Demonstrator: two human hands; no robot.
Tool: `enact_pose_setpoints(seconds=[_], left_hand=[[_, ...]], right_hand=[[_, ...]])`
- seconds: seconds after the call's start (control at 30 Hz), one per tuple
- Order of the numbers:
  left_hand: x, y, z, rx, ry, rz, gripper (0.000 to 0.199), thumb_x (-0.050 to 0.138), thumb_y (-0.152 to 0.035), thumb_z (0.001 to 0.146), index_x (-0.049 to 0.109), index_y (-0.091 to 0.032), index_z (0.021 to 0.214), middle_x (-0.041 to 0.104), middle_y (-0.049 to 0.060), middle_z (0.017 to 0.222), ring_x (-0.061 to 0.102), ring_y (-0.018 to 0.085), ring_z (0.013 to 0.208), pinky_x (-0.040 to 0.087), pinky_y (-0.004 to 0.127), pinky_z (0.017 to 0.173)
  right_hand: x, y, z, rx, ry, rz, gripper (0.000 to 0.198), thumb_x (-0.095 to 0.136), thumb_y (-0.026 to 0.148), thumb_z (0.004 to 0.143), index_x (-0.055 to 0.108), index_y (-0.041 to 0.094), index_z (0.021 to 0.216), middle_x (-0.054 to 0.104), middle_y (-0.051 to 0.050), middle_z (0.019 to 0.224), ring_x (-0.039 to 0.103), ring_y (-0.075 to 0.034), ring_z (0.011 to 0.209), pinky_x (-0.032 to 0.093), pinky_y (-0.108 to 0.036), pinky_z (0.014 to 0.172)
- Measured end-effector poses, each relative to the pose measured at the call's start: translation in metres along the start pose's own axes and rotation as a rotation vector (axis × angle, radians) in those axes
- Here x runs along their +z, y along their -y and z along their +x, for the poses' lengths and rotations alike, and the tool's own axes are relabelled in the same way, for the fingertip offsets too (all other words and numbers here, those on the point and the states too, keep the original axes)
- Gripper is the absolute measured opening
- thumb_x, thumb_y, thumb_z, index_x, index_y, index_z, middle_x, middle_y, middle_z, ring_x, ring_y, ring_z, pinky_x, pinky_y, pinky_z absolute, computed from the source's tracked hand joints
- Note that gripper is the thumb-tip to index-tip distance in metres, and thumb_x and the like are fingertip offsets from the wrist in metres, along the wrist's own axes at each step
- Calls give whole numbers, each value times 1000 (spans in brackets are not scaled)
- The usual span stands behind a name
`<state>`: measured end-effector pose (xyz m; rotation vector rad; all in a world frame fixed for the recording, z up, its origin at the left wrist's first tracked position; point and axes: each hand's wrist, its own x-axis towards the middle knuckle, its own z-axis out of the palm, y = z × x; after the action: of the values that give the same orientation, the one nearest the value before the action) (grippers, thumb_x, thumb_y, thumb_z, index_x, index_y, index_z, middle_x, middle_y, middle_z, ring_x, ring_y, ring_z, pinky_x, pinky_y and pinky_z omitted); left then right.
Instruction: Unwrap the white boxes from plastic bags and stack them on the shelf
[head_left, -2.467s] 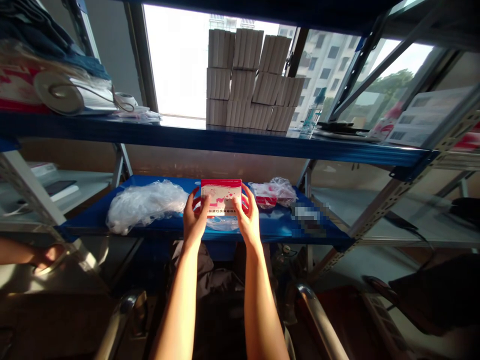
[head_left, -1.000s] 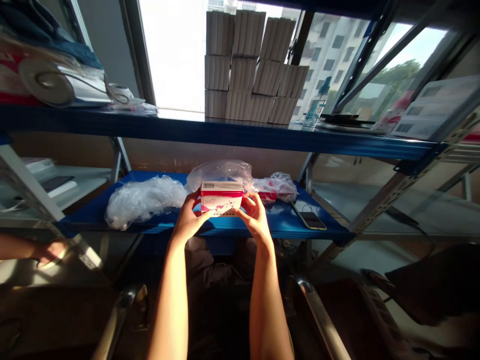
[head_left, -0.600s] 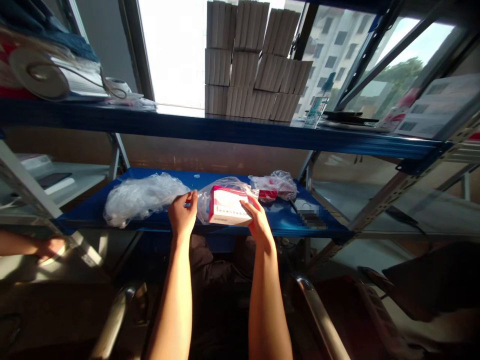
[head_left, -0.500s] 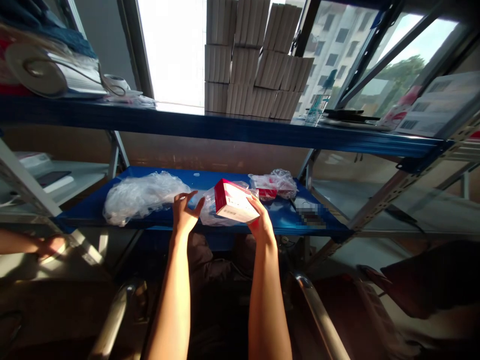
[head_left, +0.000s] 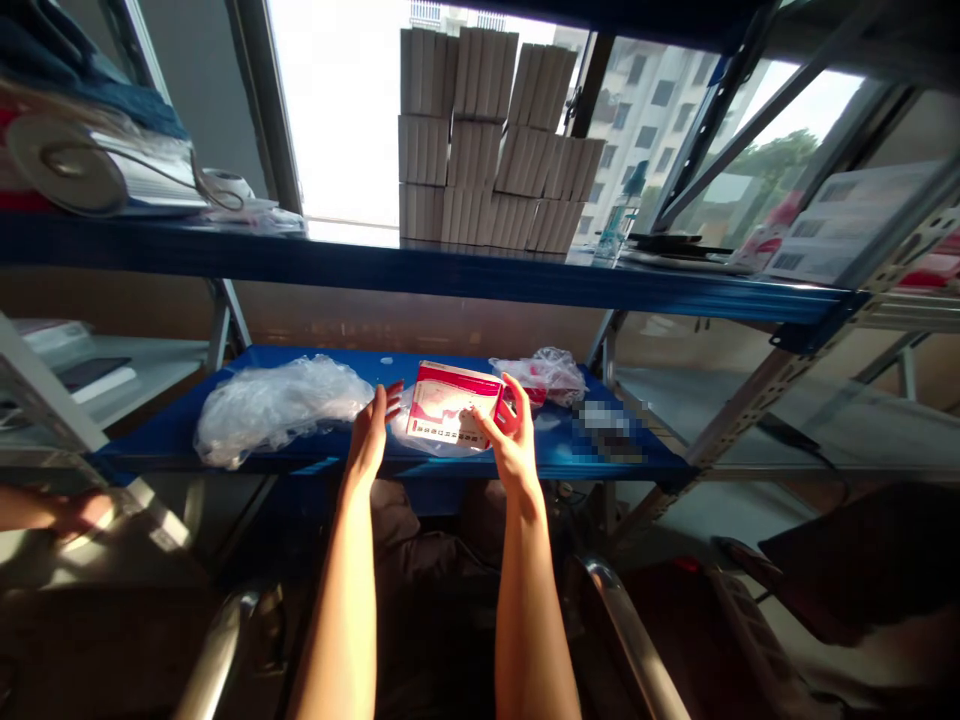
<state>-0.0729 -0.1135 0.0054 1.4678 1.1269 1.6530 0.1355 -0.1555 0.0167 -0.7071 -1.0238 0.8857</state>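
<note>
My right hand (head_left: 514,428) grips a red and white box (head_left: 452,402) by its right end, thumb across the printed face. The box is held over the blue shelf (head_left: 405,467), its broad face towards me. Just left of the box, my left hand (head_left: 373,430) is open and apart from it, fingers stretched upward. Beneath the box lies clear plastic wrap, partly hidden by it. A heap of clear plastic bags (head_left: 281,405) rests to the left of my left hand. Behind my right hand sits a plastic-wrapped red packet (head_left: 551,378).
An upper blue shelf (head_left: 337,260) crosses in front, bearing a stack of grey-white boxes (head_left: 487,150). Metal posts (head_left: 772,370) frame the sides. Another person's hand (head_left: 82,515) shows at far left. A blurred item (head_left: 611,430) lies on the right of the lower shelf.
My right hand has turned the box, so a different, broad printed face shows. My left hand's fingers have straightened from a curl. The view has tilted slightly upward.
</note>
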Motion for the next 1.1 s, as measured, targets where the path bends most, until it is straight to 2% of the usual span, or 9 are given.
enact_pose_setpoints(seconds=[0.07,0.13,0.27,0.4,0.57,0.7,0.87,1.0,1.1], left_hand=[[-8,-24,-9,-8,293,-108,53,66,-58,94,69,-21,132,75,13,129,70,29,123,58,43,104],[-14,-41,-17,46,376,-98,65,84,-47,81,63,-23,137,74,11,131,70,29,122,58,42,105],[-23,-56,-23,238,265,-44,57,92,-32,70,65,-24,119,72,11,131,65,33,132,50,50,116],[-28,-62,-22,356,259,-6,39,87,-26,75,65,-25,108,71,11,136,44,36,153,33,58,127],[-26,-60,-22,245,209,-38,62,90,-30,73,65,-24,130,68,12,142,59,34,140,50,50,117],[-19,-53,-23,76,157,-155,97,93,-39,71,46,-27,155,71,12,135,72,30,120,65,38,93],[-2,-53,-25,-115,12,-114,77,86,-55,79,57,-25,145,78,10,108,79,26,88,59,22,50],[7,-50,-24,-160,-22,-105,71,84,-58,81,63,-22,138,78,13,111,79,27,88,59,22,47],[11,-43,-22,-144,9,-166,80,85,-60,79,59,-23,145,78,14,115,80,28,91,64,26,53]], right_hand=[[4,13,-6,-47,69,5,68,89,36,76,50,34,131,77,-5,117,76,-26,103,62,-48,97],[6,22,-9,-84,128,35,54,91,35,73,53,32,111,77,-4,120,75,-26,107,60,-48,99],[4,28,-10,-91,296,8,45,96,42,67,54,26,76,70,-10,139,57,-35,142,48,-55,113],[4,27,-5,-58,350,7,54,96,57,62,52,25,64,65,-10,149,54,-40,144,45,-60,115],[7,28,-7,-63,313,32,42,93,44,73,55,26,79,64,-8,151,59,-33,140,50,-54,113],[8,25,-8,-39,242,9,35,85,41,82,57,29,100,72,-4,131,73,-24,107,61,-39,88],[12,13,0,-22,79,-61,36,75,51,90,60,28,113,76,0,99,71,-19,78,57,-31,68],[10,7,6,7,16,-126,44,72,57,91,66,27,123,78,-2,97,75,-24,88,61,-36,77],[10,8,6,-37,53,-145,49,68,59,94,69,28,132,78,-5,123,73,-29,117,60,-44,99]])
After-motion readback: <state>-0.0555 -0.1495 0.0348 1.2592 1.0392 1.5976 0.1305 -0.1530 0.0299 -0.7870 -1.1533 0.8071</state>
